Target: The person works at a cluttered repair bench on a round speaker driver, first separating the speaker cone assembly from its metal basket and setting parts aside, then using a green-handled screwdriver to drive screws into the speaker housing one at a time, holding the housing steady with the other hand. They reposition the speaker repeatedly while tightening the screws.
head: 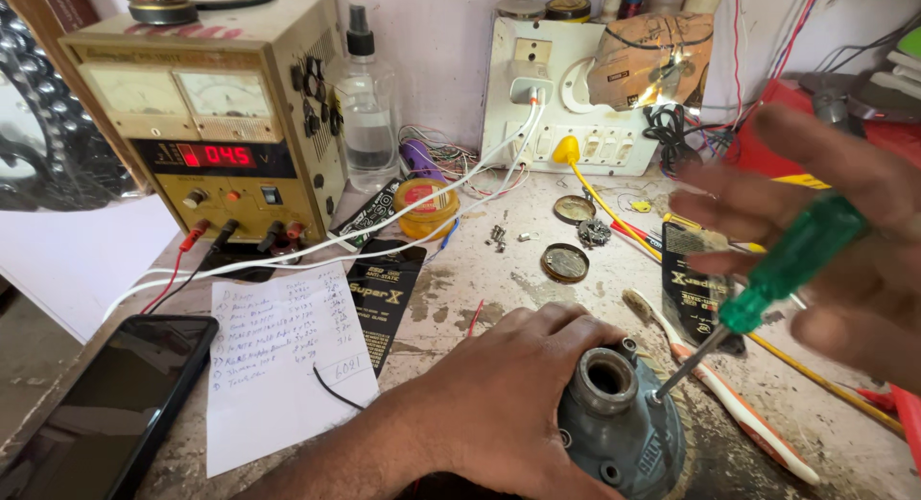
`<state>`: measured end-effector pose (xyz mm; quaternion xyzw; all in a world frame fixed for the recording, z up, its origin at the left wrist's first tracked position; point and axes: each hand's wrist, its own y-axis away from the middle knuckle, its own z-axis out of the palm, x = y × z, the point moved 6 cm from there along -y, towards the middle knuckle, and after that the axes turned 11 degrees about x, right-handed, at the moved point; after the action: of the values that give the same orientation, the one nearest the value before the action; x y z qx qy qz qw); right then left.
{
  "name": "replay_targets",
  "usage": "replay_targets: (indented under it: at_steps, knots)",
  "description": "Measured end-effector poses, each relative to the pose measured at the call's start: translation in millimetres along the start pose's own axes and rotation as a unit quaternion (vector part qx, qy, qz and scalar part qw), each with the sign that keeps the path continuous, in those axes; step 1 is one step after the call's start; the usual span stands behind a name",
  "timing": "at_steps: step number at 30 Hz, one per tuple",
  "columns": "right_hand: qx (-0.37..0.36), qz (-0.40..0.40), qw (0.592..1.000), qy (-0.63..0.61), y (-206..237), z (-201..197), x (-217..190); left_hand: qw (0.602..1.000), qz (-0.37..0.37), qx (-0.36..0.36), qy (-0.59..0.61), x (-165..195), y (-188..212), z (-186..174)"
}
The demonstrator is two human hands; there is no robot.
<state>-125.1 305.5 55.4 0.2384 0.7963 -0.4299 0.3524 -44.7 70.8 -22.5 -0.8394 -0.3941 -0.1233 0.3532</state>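
My left hand [508, 390] rests on the near side of a grey-blue round metal housing [624, 433] with a raised central collar, holding it steady on the workbench. My right hand [835, 241] holds a screwdriver with a green translucent handle [791, 265]. Its shaft slants down to the left, and the tip sits on a screw at the housing's upper right rim. The right hand's fingers are blurred.
A beige bench power supply [206, 116] with a red display stands at the back left. A handwritten paper sheet [278, 356] and a black phone [115, 404] lie at left. A toothbrush [710, 385], round tin lids [564, 262], a spray bottle [365, 107] and a white switchboard [566, 107] surround the work.
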Motion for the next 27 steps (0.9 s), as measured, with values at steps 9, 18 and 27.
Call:
replay_targets:
  at_steps: [9, 18, 27]
  knots:
    - [-0.044, -0.06, 0.996, -0.041, 6, 16, -21, 1.0, -0.004, 0.003, 0.007, 0, 0, -1]
    - [-0.061, -0.082, 0.995, 0.014, -12, 12, -18, 1.0, -0.015, -0.017, 0.008, 1, 0, -1]
    - [-0.018, -0.076, 0.994, 0.077, -5, 20, -30, 0.999, -0.023, -0.026, 0.011, 2, -1, -1]
